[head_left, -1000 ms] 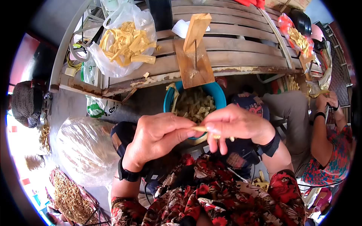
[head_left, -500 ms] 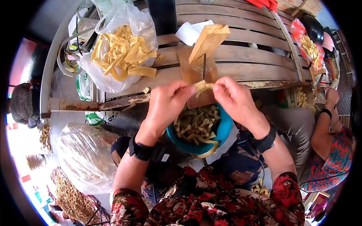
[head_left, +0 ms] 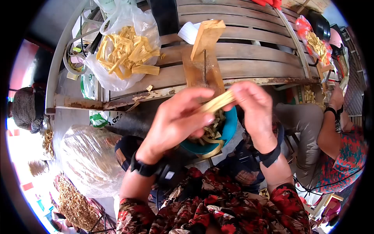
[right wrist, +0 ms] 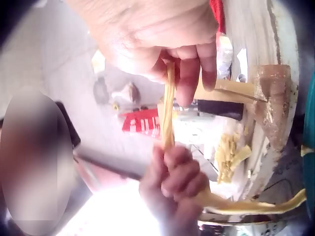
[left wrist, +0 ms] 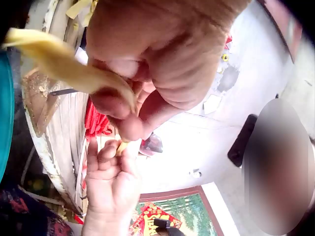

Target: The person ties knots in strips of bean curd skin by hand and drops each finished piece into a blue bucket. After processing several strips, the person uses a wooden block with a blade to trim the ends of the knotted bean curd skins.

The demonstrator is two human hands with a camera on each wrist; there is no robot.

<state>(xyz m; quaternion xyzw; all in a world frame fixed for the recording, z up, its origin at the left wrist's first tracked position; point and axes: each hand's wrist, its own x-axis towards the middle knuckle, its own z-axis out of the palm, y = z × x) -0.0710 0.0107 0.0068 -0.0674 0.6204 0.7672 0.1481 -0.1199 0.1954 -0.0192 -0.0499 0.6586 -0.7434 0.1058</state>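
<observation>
A pale yellow flat strip (head_left: 220, 100) is stretched between the two hands, above a teal bucket (head_left: 233, 126). My left hand (head_left: 171, 119) grips it, thumb along its lower side; from that fist a long tail of the strip (right wrist: 256, 204) hangs out in the right wrist view. My right hand (head_left: 255, 111) pinches the other end with thumb and fingertips. Cut yellow pieces (head_left: 212, 134) fill the bucket, partly hidden by the left hand. Just beyond the hands stands a wooden base with a tilted block (head_left: 207, 37) and a thin metal rod (head_left: 205, 64).
A slatted bench (head_left: 253, 70) with a rusty front edge lies ahead. On its left sits a plastic bag (head_left: 146, 33) heaped with yellow strips (head_left: 126, 50). A plastic-wrapped bundle (head_left: 87, 160) stands at lower left. Another person's arm (head_left: 331, 132) is at the right.
The hands rose from low over the bucket toward the wooden base, then came back down slightly. A longer stretch of strip now shows between them, and the left hand's fingers are more spread.
</observation>
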